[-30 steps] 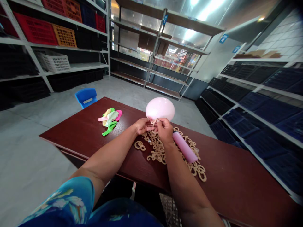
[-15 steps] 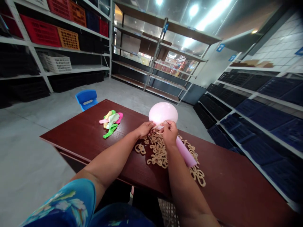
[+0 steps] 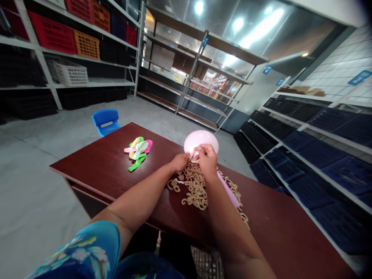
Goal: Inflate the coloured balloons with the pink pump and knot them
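Observation:
An inflated pale pink balloon (image 3: 201, 140) is held at its neck between both hands, above the far edge of the table. My left hand (image 3: 180, 162) pinches the neck from the left. My right hand (image 3: 207, 156) grips it from the right, thumb and fingers together. Beneath the hands lies a pile of tan curled pieces (image 3: 195, 190). A pink-purple tube (image 3: 228, 190) rests among them, partly hidden by my right forearm. Uninflated balloons (image 3: 140, 149) in green, pink, yellow and pale mint lie on the left part of the table.
The dark red table (image 3: 101, 170) spans the view. Beyond its far left edge stands a blue chair (image 3: 105, 121). Shelves with crates (image 3: 87, 44) are at left, metal racks (image 3: 192, 73) behind, and dark crates (image 3: 308, 143) at right.
The view has shifted slightly. My right hand has moved a little up and its fingers have closed in nearer the balloon's neck. A small whitish strip now shows beside the tan pieces.

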### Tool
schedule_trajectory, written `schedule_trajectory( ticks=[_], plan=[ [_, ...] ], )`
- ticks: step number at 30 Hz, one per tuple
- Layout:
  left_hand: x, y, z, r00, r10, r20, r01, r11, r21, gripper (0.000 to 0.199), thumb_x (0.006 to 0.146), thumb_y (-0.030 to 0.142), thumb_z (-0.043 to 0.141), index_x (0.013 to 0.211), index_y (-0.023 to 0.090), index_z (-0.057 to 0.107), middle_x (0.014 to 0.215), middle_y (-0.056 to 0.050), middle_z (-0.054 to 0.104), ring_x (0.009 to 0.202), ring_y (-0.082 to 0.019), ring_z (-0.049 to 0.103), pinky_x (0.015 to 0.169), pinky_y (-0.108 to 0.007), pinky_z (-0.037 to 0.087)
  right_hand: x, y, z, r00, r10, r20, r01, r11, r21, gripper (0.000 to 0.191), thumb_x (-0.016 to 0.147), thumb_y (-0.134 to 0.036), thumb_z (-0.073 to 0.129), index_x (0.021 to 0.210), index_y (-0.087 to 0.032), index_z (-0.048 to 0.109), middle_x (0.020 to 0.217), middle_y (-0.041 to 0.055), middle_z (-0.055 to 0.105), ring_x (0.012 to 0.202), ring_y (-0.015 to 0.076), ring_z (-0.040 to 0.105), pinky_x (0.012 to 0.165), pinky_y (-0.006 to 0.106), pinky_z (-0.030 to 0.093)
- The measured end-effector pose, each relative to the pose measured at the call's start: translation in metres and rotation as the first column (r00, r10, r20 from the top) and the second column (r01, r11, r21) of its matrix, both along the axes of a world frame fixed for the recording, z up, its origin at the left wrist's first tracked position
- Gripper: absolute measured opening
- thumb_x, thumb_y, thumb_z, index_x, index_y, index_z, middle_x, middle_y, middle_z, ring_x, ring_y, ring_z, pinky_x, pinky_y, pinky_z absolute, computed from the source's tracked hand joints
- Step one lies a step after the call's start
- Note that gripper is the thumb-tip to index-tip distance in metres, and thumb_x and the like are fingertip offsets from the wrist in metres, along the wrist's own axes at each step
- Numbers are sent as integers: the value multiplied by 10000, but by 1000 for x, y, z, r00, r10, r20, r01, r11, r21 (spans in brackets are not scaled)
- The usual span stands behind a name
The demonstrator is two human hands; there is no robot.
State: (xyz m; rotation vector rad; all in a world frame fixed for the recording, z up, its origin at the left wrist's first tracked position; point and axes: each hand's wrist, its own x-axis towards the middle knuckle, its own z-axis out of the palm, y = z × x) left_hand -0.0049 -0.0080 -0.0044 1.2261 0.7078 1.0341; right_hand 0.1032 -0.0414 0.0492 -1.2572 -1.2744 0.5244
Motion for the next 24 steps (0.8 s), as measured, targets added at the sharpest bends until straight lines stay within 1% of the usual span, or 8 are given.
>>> schedule_trajectory(
  ticks=[4,7,9,11,13,16,20,24],
  plan=[
    [2,-3,4,996,-12,86,25,989,-147,141,762,166,523,622,169,530,521,-1,482,466,-97,415,434,-189,293,-26,20,29,983,172,63,-168,983,-69,306,726,-438,546,927,-207,544,909,35,645,462,88,557,393,208,422],
    [1,-4,9,983,-52,176,104,948,-301,189,797,215,469,615,167,444,461,39,355,356,-50,250,362,-169,158,-43,22,48,918,338,209,-339,940,-30,331,769,-469,506,1007,-247,569,1056,39,618,729,141,630,554,248,487],
    [-3,-2,13,950,-97,297,207,908,-365,207,799,229,452,613,177,378,448,71,252,339,-35,155,355,-156,82,-46,14,50,906,307,292,-330,944,32,313,797,-470,474,987,-250,590,1051,31,625,854,158,614,667,278,490],
    [-7,0,16,895,-141,423,317,868,-383,224,801,242,450,616,184,339,455,88,189,339,-30,117,354,-146,55,-39,2,42,940,170,294,-203,976,84,313,822,-475,429,897,-227,605,944,31,653,802,151,610,668,277,480],
    [-11,0,20,852,-149,501,381,833,-402,229,814,257,445,627,183,335,463,95,159,335,-28,110,349,-141,47,-27,-10,23,970,-20,241,-2,996,88,354,832,-484,397,745,-199,586,718,17,641,622,123,578,598,254,461],
    [-13,-3,28,824,-132,551,424,789,-445,224,841,253,417,642,177,346,470,98,134,328,-25,109,340,-138,39,-7,-17,-12,989,-106,107,112,992,-55,375,818,-484,394,629,-190,532,535,-14,560,435,98,487,472,236,418],
    [-13,-11,36,744,-184,642,561,694,-451,220,848,210,406,642,177,336,477,88,148,333,-29,135,318,-129,58,1,-12,-45,995,14,-101,-39,965,-258,287,770,-447,456,763,-192,588,602,-8,611,455,125,524,402,248,415],
    [-14,-17,40,648,-240,723,689,590,-422,229,818,156,452,632,174,319,497,68,199,355,-28,202,301,-112,93,-8,-8,-56,907,206,-366,-299,929,-218,311,755,-347,485,1013,-201,581,907,39,668,728,164,628,588,293,518]
  ],
)
